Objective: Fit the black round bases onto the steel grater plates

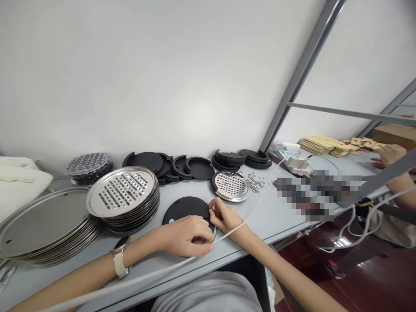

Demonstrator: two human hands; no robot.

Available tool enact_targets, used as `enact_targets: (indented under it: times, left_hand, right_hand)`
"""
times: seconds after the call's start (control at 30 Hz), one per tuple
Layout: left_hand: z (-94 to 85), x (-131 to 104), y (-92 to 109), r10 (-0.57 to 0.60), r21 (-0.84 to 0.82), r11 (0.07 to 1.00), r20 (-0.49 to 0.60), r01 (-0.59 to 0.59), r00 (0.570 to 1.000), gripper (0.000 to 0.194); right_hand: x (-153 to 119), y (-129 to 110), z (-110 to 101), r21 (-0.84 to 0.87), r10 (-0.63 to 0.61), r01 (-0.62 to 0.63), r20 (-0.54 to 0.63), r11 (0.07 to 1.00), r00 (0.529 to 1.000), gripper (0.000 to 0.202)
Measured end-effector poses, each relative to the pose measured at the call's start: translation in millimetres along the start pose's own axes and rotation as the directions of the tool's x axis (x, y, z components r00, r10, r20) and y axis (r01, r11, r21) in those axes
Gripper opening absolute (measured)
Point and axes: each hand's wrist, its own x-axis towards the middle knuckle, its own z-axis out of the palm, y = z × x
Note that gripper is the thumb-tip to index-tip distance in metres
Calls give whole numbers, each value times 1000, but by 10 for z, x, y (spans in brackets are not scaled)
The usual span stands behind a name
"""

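Note:
A black round disc (185, 206) lies flat on the grey table near its front edge. My left hand (190, 236), with a watch on the wrist, rests over the disc's lower part, fingers curled; what they hold, if anything, is hidden. At the disc's right rim my right hand (224, 213) pinches with thumb and forefinger; the thing between them is too small to make out. Just behind is a perforated metal disc (231, 186) in a black holder, beside a pile of small metal hooks (255, 183).
Stacks of grater plates (121, 193) and large metal discs (48, 221) stand left. Black round holders (199, 168) line the wall. A white cable (256, 203) crosses over my forearms. Right: a power strip (297, 162), a metal frame post (302, 73), another person's hand (391, 155).

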Motion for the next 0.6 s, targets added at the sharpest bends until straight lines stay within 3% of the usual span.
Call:
enact_targets:
  times: [0.37,0.6]
  left_hand:
    - [-6,0,14,-5,0,1000,8,5,1000,38]
    - [2,2,4,-2,10,1000,6,2,1000,37]
  right_hand:
    - [9,-85,-14,-118,50,-50,1,992,999,9]
    - [-25,-24,23,-233,-63,45,-72,971,995,3]
